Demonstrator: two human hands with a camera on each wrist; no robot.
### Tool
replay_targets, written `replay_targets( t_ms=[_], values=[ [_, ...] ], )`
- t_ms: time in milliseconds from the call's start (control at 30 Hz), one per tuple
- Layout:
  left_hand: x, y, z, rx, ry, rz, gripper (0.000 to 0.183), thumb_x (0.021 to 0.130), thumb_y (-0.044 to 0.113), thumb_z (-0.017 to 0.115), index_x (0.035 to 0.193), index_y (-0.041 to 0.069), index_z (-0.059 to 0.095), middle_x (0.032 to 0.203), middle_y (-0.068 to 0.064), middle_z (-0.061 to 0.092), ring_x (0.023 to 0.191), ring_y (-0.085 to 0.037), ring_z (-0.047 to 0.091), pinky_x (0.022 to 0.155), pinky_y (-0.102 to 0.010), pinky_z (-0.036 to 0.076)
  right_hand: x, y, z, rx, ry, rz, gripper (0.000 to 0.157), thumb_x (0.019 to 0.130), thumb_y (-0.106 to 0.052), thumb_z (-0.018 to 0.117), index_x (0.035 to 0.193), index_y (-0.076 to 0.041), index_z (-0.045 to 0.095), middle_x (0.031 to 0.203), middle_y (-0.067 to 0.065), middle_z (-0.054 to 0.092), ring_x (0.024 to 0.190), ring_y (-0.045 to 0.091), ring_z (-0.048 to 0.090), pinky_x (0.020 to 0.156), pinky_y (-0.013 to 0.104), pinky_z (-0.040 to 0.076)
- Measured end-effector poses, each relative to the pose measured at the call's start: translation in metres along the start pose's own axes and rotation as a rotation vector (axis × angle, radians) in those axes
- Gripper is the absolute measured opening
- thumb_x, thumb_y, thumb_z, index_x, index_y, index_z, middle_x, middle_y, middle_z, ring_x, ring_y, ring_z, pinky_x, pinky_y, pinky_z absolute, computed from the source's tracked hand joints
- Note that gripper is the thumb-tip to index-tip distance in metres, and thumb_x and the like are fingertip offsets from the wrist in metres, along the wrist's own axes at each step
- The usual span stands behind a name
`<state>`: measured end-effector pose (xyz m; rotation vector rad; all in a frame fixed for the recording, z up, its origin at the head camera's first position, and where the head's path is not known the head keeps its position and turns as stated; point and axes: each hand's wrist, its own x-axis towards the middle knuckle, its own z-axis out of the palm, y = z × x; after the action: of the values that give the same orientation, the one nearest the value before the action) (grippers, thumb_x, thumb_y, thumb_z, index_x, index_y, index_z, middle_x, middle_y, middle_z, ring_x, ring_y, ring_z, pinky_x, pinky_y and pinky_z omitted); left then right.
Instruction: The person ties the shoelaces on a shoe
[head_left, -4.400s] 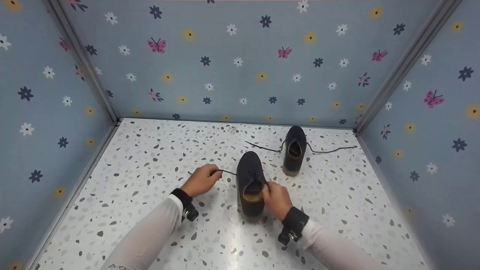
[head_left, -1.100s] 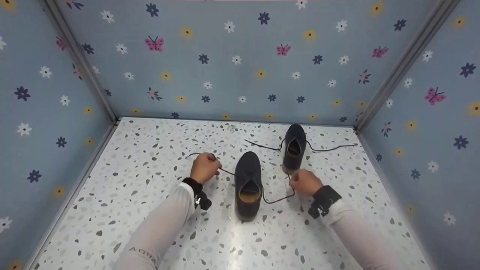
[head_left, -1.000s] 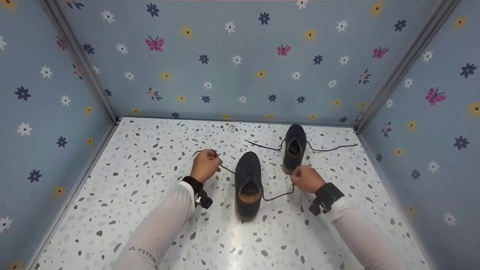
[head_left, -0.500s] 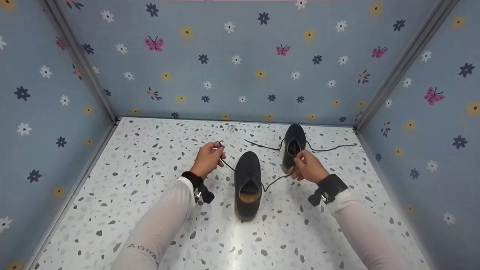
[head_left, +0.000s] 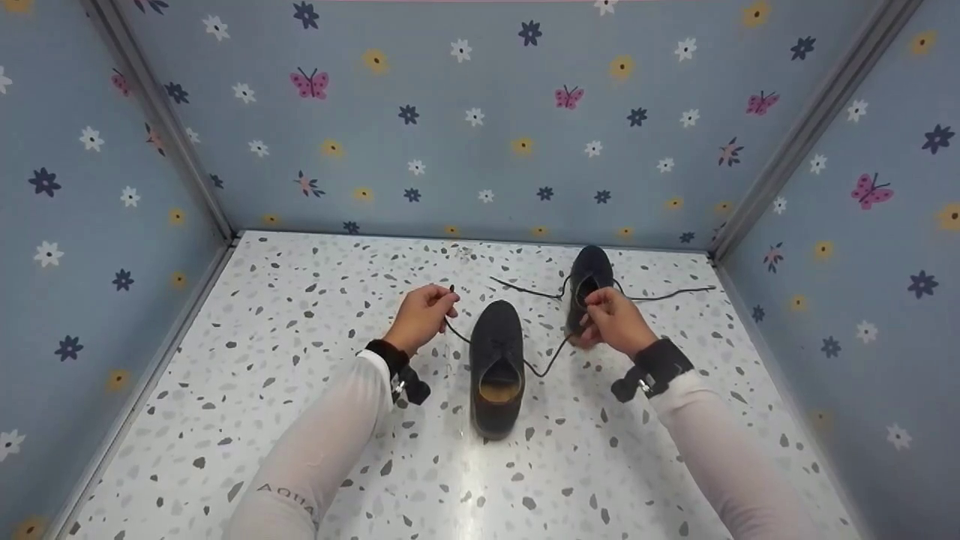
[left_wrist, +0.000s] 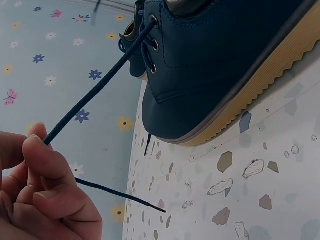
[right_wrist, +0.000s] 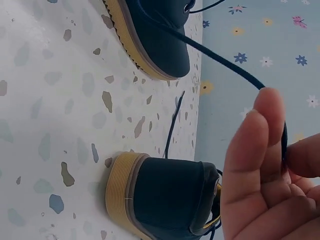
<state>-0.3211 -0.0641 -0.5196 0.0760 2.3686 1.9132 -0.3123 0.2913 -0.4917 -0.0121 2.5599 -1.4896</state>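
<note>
a dark blue lace-up shoe (head_left: 496, 346) stands upright on the white speckled bench (head_left: 255, 352), between the two hands; the left hand (head_left: 421, 316) pinches its left lace (left_wrist: 100, 86) between thumb and fingers, the free tip showing past them; the right hand (head_left: 616, 322) pinches its right lace (right_wrist: 225, 61) and partly hides the second shoe (head_left: 591, 262) in the head view; that shoe stands farther back to the right, laces (head_left: 525, 289) spread to either side; flowery panels (head_left: 480, 82) border the bench.
</note>
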Motion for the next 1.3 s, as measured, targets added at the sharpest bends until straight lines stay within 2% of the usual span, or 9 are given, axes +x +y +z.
replay_targets(
  t_ms=[133,233,400,600,667,833,1033,1200,1300],
  values=[
    [0.000,0.002,0.002,0.018,-0.020,0.008,0.021,0.107,0.026,0.060,0.109,0.009,0.072,0.079,0.001,0.072,0.060,-0.017,0.057,0.062,-0.027,0.048,0.001,-0.002,-0.001,-0.011,-0.002,-0.021,0.033,0.106,-0.009,0.053,0.136,0.002,0.051,0.098,0.012,0.066,0.079,0.022,0.072,0.074,0.037,0.064],
    [0.001,0.002,0.003,0.024,-0.042,0.013,0.022,0.107,0.027,0.060,0.111,0.010,0.072,0.077,0.002,0.073,0.054,-0.013,0.053,0.058,-0.025,0.046,0.002,-0.005,-0.001,-0.029,0.000,-0.046,0.038,0.103,-0.007,0.058,0.139,0.002,0.049,0.097,0.011,0.064,0.081,0.024,0.072,0.067,0.028,0.061],
    [0.004,0.004,0.004,0.021,-0.074,0.016,0.023,0.107,0.031,0.060,0.112,0.013,0.073,0.072,0.003,0.072,0.046,-0.008,0.042,0.050,-0.024,0.040,0.005,-0.010,-0.001,-0.013,0.011,-0.097,0.041,0.101,-0.003,0.058,0.139,0.004,0.042,0.093,0.010,0.063,0.071,0.017,0.069,0.065,0.031,0.060],
    [0.007,0.010,0.009,0.019,-0.103,0.029,0.021,0.107,0.029,0.061,0.109,0.012,0.074,0.070,0.003,0.068,0.046,-0.007,0.043,0.049,-0.023,0.041,0.009,-0.021,0.000,0.037,0.020,-0.136,0.042,0.101,0.000,0.062,0.134,0.005,0.036,0.088,0.005,0.065,0.067,0.011,0.067,0.066,0.027,0.060],
    [0.008,0.012,0.011,0.017,-0.120,0.032,0.021,0.107,0.027,0.061,0.108,0.010,0.073,0.070,0.003,0.065,0.049,-0.008,0.044,0.050,-0.023,0.040,0.009,-0.027,0.001,0.045,0.020,-0.136,0.041,0.100,-0.002,0.065,0.130,0.005,0.039,0.090,0.006,0.071,0.070,0.011,0.069,0.069,0.026,0.060],
    [0.009,0.016,0.014,0.067,-0.144,0.058,0.022,0.107,0.030,0.060,0.107,0.014,0.075,0.072,0.002,0.058,0.060,-0.011,0.048,0.058,-0.027,0.039,0.009,-0.043,0.004,0.016,0.009,-0.163,0.030,0.097,-0.009,0.073,0.115,0.004,0.052,0.101,0.020,0.079,0.080,0.016,0.075,0.071,0.023,0.059],
    [0.011,0.024,0.019,0.112,-0.183,0.089,0.025,0.109,0.027,0.053,0.107,0.010,0.072,0.078,0.003,0.057,0.065,-0.013,0.046,0.066,-0.030,0.040,0.010,-0.059,0.008,-0.004,-0.007,-0.258,0.020,0.096,-0.007,0.074,0.105,0.008,0.065,0.103,0.027,0.078,0.078,0.007,0.073,0.071,0.020,0.059],
    [0.016,0.029,0.026,0.108,-0.211,0.109,0.025,0.108,0.018,0.049,0.106,0.007,0.071,0.091,0.001,0.066,0.077,-0.015,0.054,0.071,-0.027,0.043,0.013,-0.066,0.008,0.038,0.003,-0.264,0.014,0.095,-0.004,0.074,0.102,0.008,0.072,0.094,0.019,0.080,0.072,0.006,0.073,0.065,0.020,0.058],
    [0.016,0.032,0.030,0.144,-0.219,0.122,0.023,0.108,0.020,0.052,0.111,0.009,0.072,0.094,-0.005,0.069,0.085,-0.024,0.062,0.074,-0.027,0.045,0.015,-0.070,0.007,0.064,0.013,-0.227,0.014,0.097,-0.007,0.073,0.104,0.004,0.074,0.088,0.007,0.080,0.070,0.008,0.073,0.057,0.021,0.052]
  ],
)
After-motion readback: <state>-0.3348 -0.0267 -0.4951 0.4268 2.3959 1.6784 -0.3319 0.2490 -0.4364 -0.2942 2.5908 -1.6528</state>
